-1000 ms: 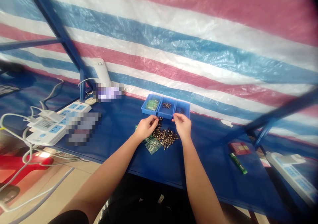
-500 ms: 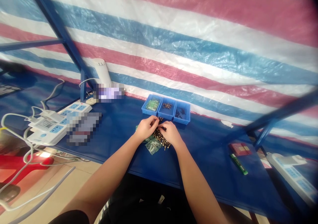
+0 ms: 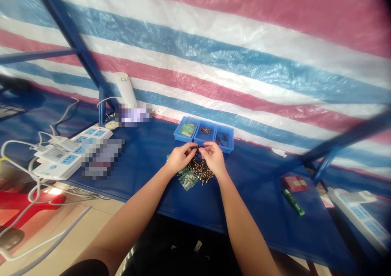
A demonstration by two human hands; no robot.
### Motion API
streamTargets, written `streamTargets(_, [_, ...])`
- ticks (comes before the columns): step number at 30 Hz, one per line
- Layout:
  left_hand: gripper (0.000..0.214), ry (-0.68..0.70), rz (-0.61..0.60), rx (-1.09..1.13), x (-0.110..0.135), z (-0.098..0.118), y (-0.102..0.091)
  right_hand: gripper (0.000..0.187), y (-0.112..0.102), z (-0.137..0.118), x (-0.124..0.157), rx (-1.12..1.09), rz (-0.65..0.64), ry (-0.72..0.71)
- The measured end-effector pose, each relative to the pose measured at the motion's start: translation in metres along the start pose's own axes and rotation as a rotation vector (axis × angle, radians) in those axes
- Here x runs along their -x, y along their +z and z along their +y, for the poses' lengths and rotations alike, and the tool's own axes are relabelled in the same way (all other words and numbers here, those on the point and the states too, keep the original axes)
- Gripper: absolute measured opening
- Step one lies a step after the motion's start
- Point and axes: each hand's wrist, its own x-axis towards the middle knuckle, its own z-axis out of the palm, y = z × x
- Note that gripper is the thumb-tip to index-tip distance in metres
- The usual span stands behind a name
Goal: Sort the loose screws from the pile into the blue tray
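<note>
My left hand and my right hand meet over the blue table, fingertips almost touching. The left fingers pinch a small dark piece, too small to name. The right thumb and index finger close in at its other side; what they grip is not clear. Just below lies a loose heap of small brass-coloured fittings. Beside the heap, partly under my left hand, is a clear greenish bag of screws. Behind my hands stand three joined blue bins, holding green packets, brass-coloured parts and dark parts.
A white power strip with plugs and cables lies at left, near a blurred-out flat object. At right are a red box, a green pack and another power strip. Blue frame posts rise before a striped sheet.
My right hand has lifted slightly away and its index finger has straightened, so more of the brass heap shows. My left hand has hardly moved.
</note>
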Motion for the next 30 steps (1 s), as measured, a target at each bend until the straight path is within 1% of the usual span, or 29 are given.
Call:
streamTargets(4, [0.031,0.072,-0.036,0.071,-0.001,0.0,0.001,0.023,0.001,-0.005,0.002,0.017,-0.032,-0.037])
streamTargets(7, [0.031,0.099,-0.035,0.113,-0.002,0.0,0.002,0.023,0.0,-0.008,0.003,0.03,-0.061,-0.043])
streamTargets(12, [0.03,0.058,-0.023,0.077,-0.001,-0.001,0.002,0.024,0.001,-0.011,0.004,0.025,-0.079,-0.052])
streamTargets(18, [0.03,0.074,-0.01,0.042,0.0,0.001,0.0,0.025,0.003,-0.008,0.003,0.008,-0.032,-0.052])
streamTargets(22, [0.029,0.085,-0.021,0.061,0.0,0.002,0.0,0.026,0.004,-0.006,0.003,0.009,-0.03,-0.043])
streamTargets(30, [0.028,0.005,-0.07,0.075,-0.001,0.003,-0.003,0.032,0.006,-0.011,0.006,-0.057,-0.098,-0.067])
